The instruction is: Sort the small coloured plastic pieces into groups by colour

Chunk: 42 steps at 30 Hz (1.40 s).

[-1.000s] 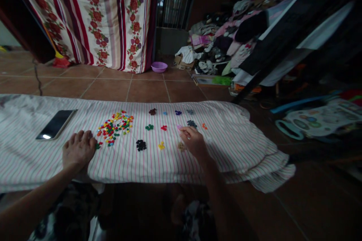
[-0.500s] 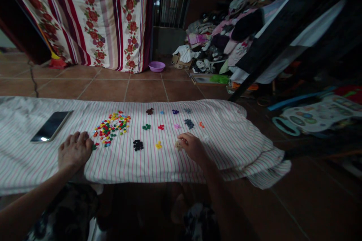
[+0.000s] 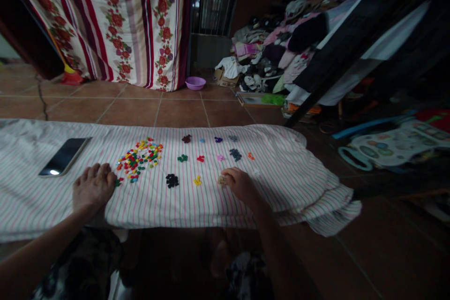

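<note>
Fingers curled together, my right hand (image 3: pixel 244 187) is at a small pile of beige pieces (image 3: pixel 221 180); whatever its fingertips hold is too small to make out. My left hand (image 3: pixel 94 187) lies flat on the striped cloth (image 3: pixel 147 208), beside a loose heap of mixed coloured pieces (image 3: pixel 140 157). Small single-colour piles lie between and beyond the hands: black pieces (image 3: pixel 172 180), yellow pieces (image 3: pixel 197 180), green pieces (image 3: pixel 182 158), red pieces (image 3: pixel 200 158), pink pieces (image 3: pixel 220 157), dark grey pieces (image 3: pixel 235 154), orange pieces (image 3: pixel 251 155) and brown pieces (image 3: pixel 186 138).
A phone (image 3: pixel 63 157) lies on the cloth at the left. Past the far edge, a purple basin (image 3: pixel 195 83) stands on the tiled floor near a flowered curtain (image 3: pixel 133 23). Clothes (image 3: pixel 274 47) are heaped at the back right, and a toy panel (image 3: pixel 390 145) is at the right.
My right hand has shifted slightly at the beige pile, its fingers closer together, and more of the pile shows. The left hand stays in place.
</note>
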Each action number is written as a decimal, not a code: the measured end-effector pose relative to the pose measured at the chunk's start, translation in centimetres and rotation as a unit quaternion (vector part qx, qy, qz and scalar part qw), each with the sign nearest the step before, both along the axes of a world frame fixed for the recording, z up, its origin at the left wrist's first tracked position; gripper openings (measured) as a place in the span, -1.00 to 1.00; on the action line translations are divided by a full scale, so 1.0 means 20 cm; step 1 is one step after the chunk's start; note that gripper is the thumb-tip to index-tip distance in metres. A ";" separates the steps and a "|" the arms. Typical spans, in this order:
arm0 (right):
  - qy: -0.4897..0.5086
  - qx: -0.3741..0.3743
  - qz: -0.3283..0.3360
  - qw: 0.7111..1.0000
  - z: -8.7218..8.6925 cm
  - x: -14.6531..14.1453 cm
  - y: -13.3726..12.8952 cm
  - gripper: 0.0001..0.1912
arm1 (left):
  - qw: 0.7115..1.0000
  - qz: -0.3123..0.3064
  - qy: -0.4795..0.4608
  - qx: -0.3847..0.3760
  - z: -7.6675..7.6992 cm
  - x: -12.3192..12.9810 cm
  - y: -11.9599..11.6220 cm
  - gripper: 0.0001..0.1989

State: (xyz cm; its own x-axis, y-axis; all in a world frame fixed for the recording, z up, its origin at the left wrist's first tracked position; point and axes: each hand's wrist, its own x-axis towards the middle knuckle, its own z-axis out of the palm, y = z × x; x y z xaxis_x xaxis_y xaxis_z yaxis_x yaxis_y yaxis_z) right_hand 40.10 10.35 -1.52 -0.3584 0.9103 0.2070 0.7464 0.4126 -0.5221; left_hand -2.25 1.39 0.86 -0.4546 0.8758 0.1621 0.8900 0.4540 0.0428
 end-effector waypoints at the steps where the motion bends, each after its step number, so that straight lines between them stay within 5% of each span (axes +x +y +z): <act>1: -0.001 0.003 -0.002 1.000 0.00 0.00 0.00 -0.71 | 1.000 -0.006 -0.002 0.001 0.00 0.00 0.00 -0.52; 19: 0.018 0.000 -0.008 1.000 -0.01 0.01 0.02 -0.69 | 1.000 -0.003 0.015 -0.006 -0.01 -0.01 0.00 -0.55; 31: 0.010 0.063 -0.023 0.998 -0.04 -0.01 0.08 -0.67 | 1.000 0.009 0.016 0.002 -0.03 -0.02 0.01 -0.54; 42: 0.102 0.145 0.065 0.982 0.07 -0.43 0.09 -0.69 | 0.999 0.004 0.029 0.015 -0.06 -0.03 0.00 -0.54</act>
